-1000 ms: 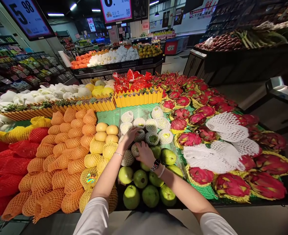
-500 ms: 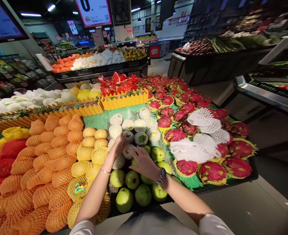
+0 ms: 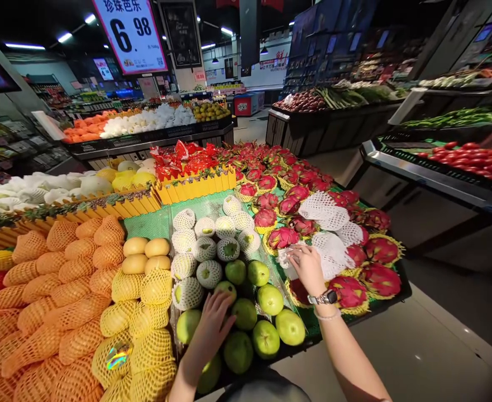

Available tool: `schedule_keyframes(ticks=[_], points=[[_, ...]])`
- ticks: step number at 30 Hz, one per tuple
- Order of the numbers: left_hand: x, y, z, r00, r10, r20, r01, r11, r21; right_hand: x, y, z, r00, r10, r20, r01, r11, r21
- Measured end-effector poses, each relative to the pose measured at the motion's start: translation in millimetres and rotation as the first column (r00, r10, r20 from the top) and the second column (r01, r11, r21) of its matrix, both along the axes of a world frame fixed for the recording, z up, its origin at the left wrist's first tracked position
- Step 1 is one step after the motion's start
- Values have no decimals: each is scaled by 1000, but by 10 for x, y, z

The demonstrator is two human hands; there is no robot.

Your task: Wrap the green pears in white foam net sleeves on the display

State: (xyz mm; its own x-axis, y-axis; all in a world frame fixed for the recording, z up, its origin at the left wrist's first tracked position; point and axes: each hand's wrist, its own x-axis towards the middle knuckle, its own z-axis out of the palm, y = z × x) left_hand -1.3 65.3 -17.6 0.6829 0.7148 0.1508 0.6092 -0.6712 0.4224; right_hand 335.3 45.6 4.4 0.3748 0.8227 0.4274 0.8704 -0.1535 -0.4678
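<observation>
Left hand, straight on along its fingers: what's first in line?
The left hand would first meet the small bare green fruit at its fingertips; they seem to touch it. Beyond, probably the bare fruit just behind, though depth is unclear from one view.

Grn fruit [image 3: 290, 327]: smooth, semi-gloss. Wht nets [image 3: 324, 211]: matt plas. foam mesh. Watch strap [image 3: 318, 300]: shiny met.

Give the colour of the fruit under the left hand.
The fruit is green, clearest in the head view.
</observation>
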Motion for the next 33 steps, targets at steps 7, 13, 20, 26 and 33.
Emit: schedule_keyframes(ticks=[7,13,20,26,33], points=[[98,-261,-215,994,90,63,-94,994,59,246,-24,198,980,-118,-161,133,987,88],[63,-256,-173,997,65,42,-68,995,75,371,-142,210,966,42,-254,-73,991,-112],[125,-285,-270,992,118,33,-122,977,175,543,-9,358,981,-26,-194,31,999,25],[122,-282,-260,991,113,67,-122,980,155,1038,531,444,984,-174,34,176,982,-64],[24,-435,-209,867,202,455,-187,979,-78,751,286,501,977,-208,46,205,976,72]])
